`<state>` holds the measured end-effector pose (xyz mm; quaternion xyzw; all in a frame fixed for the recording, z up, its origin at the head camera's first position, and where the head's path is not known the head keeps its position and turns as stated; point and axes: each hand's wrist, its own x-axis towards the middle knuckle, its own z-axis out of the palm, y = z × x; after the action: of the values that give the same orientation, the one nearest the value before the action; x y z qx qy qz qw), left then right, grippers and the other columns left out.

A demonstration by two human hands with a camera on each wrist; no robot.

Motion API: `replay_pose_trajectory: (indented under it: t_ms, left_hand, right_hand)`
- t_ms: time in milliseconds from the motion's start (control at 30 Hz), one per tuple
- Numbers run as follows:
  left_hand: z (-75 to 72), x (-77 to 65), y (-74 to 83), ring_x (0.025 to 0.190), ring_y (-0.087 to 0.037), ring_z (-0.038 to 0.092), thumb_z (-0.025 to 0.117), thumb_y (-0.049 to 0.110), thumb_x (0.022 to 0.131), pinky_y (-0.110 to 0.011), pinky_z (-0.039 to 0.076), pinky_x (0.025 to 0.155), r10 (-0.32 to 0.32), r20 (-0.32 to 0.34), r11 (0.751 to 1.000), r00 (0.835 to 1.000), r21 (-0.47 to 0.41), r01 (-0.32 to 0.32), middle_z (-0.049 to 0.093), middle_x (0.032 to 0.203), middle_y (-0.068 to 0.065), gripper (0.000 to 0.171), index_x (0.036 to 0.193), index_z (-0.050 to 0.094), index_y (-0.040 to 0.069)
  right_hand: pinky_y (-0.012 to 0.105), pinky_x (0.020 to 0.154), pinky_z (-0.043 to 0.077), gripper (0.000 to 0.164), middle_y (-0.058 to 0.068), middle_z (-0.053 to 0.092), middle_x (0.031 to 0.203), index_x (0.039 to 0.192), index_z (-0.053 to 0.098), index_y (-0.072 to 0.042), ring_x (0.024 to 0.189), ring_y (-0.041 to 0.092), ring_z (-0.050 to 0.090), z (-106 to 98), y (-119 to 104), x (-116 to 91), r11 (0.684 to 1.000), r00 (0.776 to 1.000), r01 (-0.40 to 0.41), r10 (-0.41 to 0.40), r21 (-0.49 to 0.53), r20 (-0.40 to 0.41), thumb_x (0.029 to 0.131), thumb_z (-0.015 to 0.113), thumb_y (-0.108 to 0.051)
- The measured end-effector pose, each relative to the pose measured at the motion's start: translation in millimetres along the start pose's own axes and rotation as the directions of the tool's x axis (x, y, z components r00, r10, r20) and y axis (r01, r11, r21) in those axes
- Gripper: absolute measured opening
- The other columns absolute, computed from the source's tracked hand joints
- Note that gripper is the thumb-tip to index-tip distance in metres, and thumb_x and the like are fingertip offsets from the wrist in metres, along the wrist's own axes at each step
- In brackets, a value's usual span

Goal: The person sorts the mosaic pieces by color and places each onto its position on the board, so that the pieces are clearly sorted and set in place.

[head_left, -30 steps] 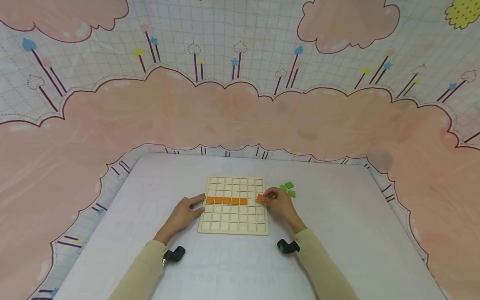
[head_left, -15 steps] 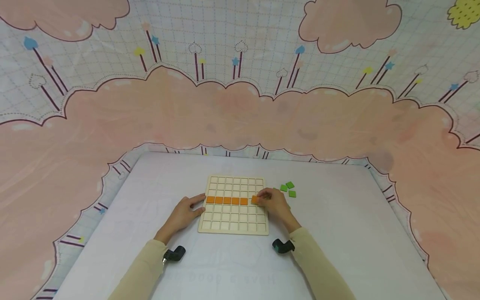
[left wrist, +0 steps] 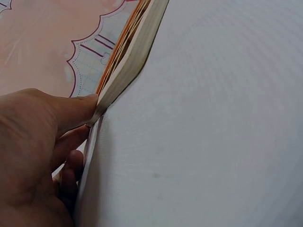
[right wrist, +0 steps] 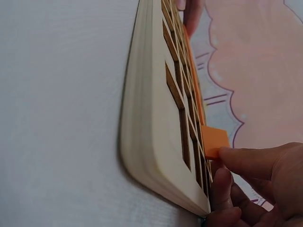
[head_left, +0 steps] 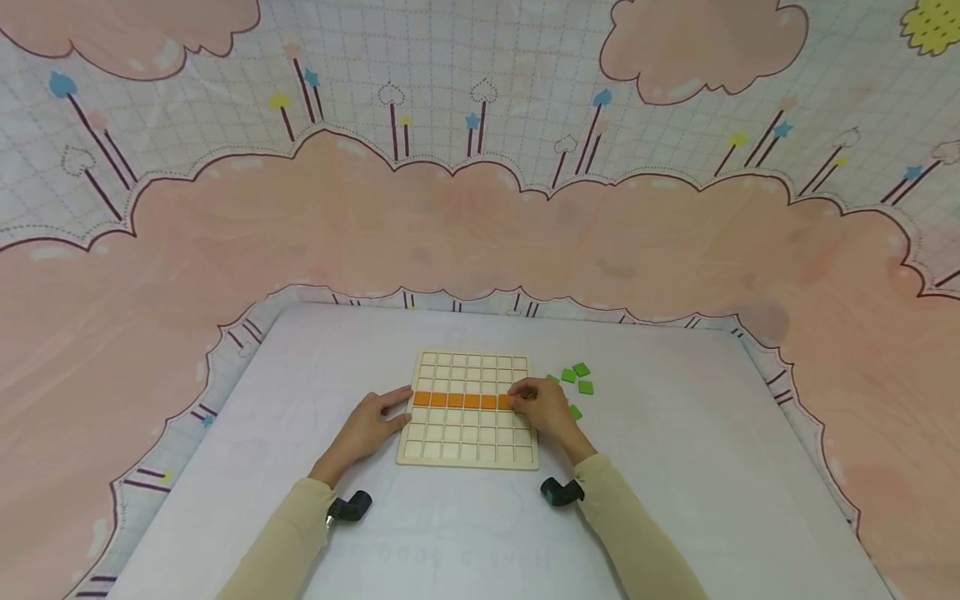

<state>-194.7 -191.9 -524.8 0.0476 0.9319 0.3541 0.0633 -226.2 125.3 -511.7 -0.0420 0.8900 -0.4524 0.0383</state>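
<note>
A square wooden grid board (head_left: 468,460) lies on the white table, with a row of several orange tiles (head_left: 455,401) across its middle. My right hand (head_left: 547,410) pinches another orange tile (right wrist: 214,141) between thumb and fingers. In the right wrist view that tile stands tilted above the grid; in the head view it lines up at the right end of the orange row. The right hand covers part of the board's right edge. My left hand (head_left: 369,428) touches the board's left edge with thumb and forefinger spread apart. In the left wrist view its thumb (left wrist: 78,111) presses the edge.
Several loose green tiles (head_left: 585,387) lie on the table (head_left: 690,433) right of the board, some close behind the right hand. A cloth printed with clouds (head_left: 480,233) rises behind the table. Each wrist wears a small black camera (head_left: 561,492).
My right hand has moved left with the orange tile, from the board's right edge to the end of the orange row. More green tiles show now. The left hand stays in place.
</note>
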Motion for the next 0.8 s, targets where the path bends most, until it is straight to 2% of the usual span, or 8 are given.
replay_pose_trajectory:
  t_ms: [533, 800]
  left_hand:
    - [-0.1, 1.0, 0.3, 0.098, -0.019, 0.049, 0.068, 0.026, 0.093, -0.039, 0.043, 0.088, 0.002, -0.003, 1.000, 1.000, -0.006, -0.002, 0.053, 0.147, -0.002, 0.053, 0.143, 0.053, 0.018]
    - [0.5, 0.7, -1.0, 0.101, -0.020, 0.050, 0.067, 0.026, 0.093, -0.040, 0.043, 0.089, 0.012, -0.005, 1.000, 1.000, -0.005, -0.012, 0.053, 0.148, -0.003, 0.053, 0.143, 0.052, 0.017]
  right_hand:
    - [0.026, 0.067, 0.047, 0.012, 0.003, 0.069, 0.088, 0.097, 0.073, -0.010, 0.075, 0.014, 0.058, 1.2, -1.6, -0.7, 1.000, 1.000, -0.019, 0.019, -0.012, -0.003, 0.085, 0.075, -0.008]
    - [0.028, 0.066, 0.048, 0.013, 0.005, 0.068, 0.092, 0.100, 0.073, -0.009, 0.078, 0.016, 0.060, -12.0, -14.2, -7.2, 0.999, 0.999, -0.030, 0.030, 0.020, -0.014, 0.087, 0.072, -0.011]
